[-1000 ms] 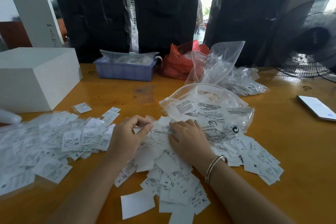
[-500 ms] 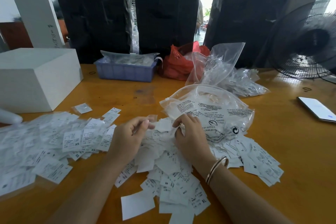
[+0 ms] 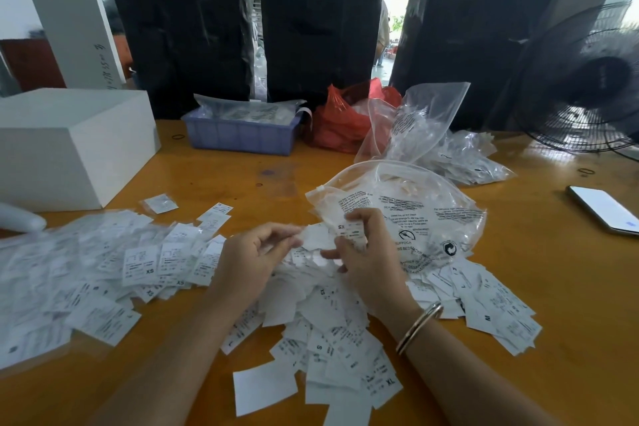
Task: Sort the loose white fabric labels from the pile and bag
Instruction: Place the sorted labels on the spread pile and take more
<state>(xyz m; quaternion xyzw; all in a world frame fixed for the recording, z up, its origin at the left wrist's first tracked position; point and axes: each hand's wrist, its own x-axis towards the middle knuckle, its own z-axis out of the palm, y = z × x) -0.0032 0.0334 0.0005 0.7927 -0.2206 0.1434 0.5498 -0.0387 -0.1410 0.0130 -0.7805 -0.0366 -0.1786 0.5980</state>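
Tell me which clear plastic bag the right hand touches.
The printed bag lying nearest, directly behind the right hand; the other clear bags lie farther back.

I see both forearms bare, no sleeves reaching into view. My right wrist carries a thin metal bangle, doubled into two slim bands, silvery with a warm tint. No rings, no gloves.

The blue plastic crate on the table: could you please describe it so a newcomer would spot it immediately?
Start at the big white box on the table's far left. Just right of it stands the blue crate, low, ribbed and filled with clear packets. The red bag beside it is soft and crumpled.
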